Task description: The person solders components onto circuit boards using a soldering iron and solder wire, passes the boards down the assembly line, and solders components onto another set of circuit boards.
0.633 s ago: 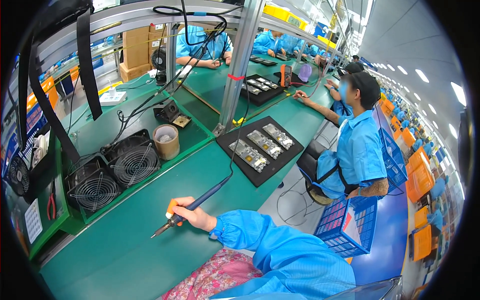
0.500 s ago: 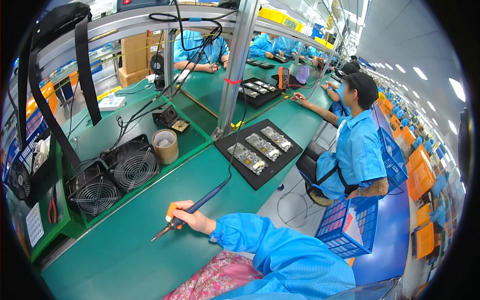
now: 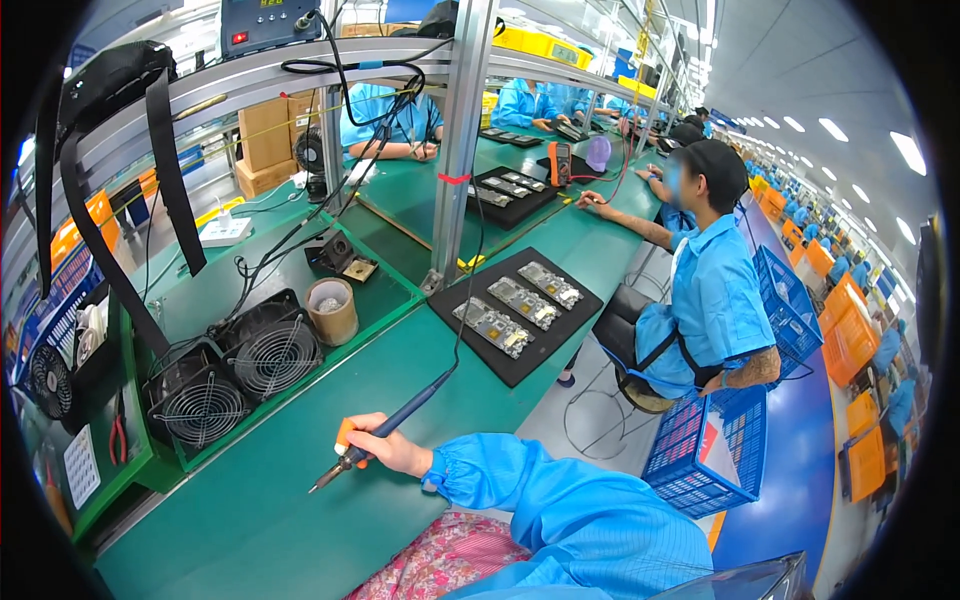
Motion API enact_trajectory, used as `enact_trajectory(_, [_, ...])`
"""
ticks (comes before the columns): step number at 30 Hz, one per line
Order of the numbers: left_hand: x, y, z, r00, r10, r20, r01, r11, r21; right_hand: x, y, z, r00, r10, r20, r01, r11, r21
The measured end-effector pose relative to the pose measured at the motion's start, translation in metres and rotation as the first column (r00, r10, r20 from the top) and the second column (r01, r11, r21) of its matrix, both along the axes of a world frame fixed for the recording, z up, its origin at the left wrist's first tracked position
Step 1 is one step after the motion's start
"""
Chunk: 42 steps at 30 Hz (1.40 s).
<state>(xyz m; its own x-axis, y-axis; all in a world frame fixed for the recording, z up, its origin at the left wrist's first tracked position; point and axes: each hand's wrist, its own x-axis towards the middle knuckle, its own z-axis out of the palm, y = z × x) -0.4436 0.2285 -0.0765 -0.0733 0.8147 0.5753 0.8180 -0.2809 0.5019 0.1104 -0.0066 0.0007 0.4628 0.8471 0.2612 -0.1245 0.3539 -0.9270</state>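
My right hand [image 3: 385, 445] is closed round the handle of a soldering iron [image 3: 402, 410]. The metal tip points down and to the left, over the green tabletop [image 3: 250, 525]; whether it touches the top I cannot tell. An orange and white cover sits at one fingertip. From the handle's upper end a dark cable climbs past a black foam mat [image 3: 520, 370]. Three circuit boards lie side by side on that mat: a near one [image 3: 495, 328], a middle one [image 3: 525, 303] and a far one [image 3: 550, 283]. My left hand is out of view.
Left of the bench, a green-edged tray holds two fans with wire guards [image 3: 272, 355] and a cardboard tube [image 3: 332, 310]. A metal post [image 3: 463, 150] rises behind the mat. To the right, a co-worker [image 3: 715, 270] sits beside a blue basket [image 3: 700, 450].
The view has shifted slightly, showing more of the blue control box at the top. The soldering iron stays in my right hand at nearly the same spot over the tabletop.
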Motion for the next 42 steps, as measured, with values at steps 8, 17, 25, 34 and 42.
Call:
enact_trajectory(8, [0.001, 0.007, -0.003, 0.991, -0.004, -0.137, -0.004, 0.998, -0.063, 0.001, -0.001, 0.0, 1.0, -0.019, -0.011, 0.019, 1.0, -0.017])
enact_trajectory(17, [0.074, 0.02, -0.07, 0.671, -0.734, 0.109, 0.725, 0.679, 0.111, -0.003, 0.005, 0.0, 1.0, -0.021, -0.016, 0.021, 0.999, -0.029])
enact_trajectory(25, [0.238, -0.079, 0.026, 0.617, -0.535, 0.577, 0.781, 0.326, -0.533, 0.002, 0.008, 0.005, 0.999, 0.027, -0.021, -0.027, 0.999, -0.021])
enact_trajectory(34, [0.324, -0.12, 0.065, 0.563, -0.774, 0.29, 0.781, 0.383, -0.493, 0.021, 0.029, 0.009, 0.995, 0.093, -0.018, -0.094, 0.995, -0.037])
enact_trajectory(42, [0.329, -0.125, 0.051, 0.635, -0.727, 0.26, 0.755, 0.513, -0.409, 0.018, 0.027, 0.0, 0.989, 0.109, -0.097, -0.114, 0.992, -0.055])
